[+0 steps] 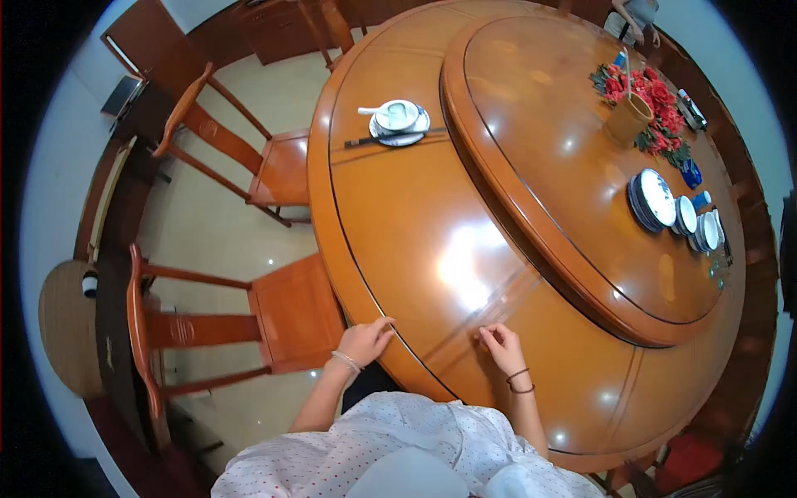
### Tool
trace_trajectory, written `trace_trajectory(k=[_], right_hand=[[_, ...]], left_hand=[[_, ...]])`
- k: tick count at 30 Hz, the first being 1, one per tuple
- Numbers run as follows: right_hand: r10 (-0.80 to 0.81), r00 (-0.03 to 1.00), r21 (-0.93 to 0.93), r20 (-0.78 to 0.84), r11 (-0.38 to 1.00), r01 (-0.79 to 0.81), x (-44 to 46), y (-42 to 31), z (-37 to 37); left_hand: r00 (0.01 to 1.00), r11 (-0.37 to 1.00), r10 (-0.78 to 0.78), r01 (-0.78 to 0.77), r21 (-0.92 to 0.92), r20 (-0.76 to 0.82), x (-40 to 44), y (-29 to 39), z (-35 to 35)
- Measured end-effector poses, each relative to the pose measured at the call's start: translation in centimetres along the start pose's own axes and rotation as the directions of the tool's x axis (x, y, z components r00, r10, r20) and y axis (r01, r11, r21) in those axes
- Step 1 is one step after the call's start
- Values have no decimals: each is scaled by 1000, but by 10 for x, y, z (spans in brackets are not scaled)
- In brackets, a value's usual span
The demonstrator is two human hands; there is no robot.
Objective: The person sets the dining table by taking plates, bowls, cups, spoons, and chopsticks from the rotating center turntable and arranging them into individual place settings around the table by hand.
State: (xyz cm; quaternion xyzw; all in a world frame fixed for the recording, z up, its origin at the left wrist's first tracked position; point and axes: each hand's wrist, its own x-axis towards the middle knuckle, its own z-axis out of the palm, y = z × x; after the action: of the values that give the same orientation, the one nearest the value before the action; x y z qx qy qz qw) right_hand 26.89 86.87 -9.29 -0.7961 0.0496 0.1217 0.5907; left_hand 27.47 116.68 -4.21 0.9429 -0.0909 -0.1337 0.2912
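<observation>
My left hand [365,342] rests at the rim of the round wooden table [398,224], thumb and index finger a little apart, holding nothing that I can see. Just above the tabletop, my right hand [502,347] has its fingers curled in toward the thumb. Whatever may be between those fingertips is too small or hidden to make out. Farther along the table, out of reach of both hands, a white bowl [400,114] sits on a plate [413,139]. A white spoon [372,110] lies across the bowl, and dark chopsticks [365,143] rest by the plate.
A raised turntable [540,124] carries stacked plates [656,199], small bowls [706,232], a wooden holder [628,120] and red flowers [660,95]. Wooden chairs [290,311] stand at the left. Another person [635,21] is at the far side.
</observation>
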Motion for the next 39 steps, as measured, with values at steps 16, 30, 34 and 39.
trace_trajectory(k=[16,30,34,39], right_hand=[[322,947,837,-23,523,-157,335,-149,247],[540,793,861,-283,507,-38,469,-202,275],[635,719,900,-283,434,-30,468,-195,284],[561,775,856,-290,514,-51,396,-189,290]], left_hand=[[818,928,321,-373,-15,-476,308,-119,-217],[999,953,32,-44,300,43,482,-106,-219],[995,942,96,-99,322,26,479,-108,-216],[965,964,190,-149,220,-179,439,-118,-233]])
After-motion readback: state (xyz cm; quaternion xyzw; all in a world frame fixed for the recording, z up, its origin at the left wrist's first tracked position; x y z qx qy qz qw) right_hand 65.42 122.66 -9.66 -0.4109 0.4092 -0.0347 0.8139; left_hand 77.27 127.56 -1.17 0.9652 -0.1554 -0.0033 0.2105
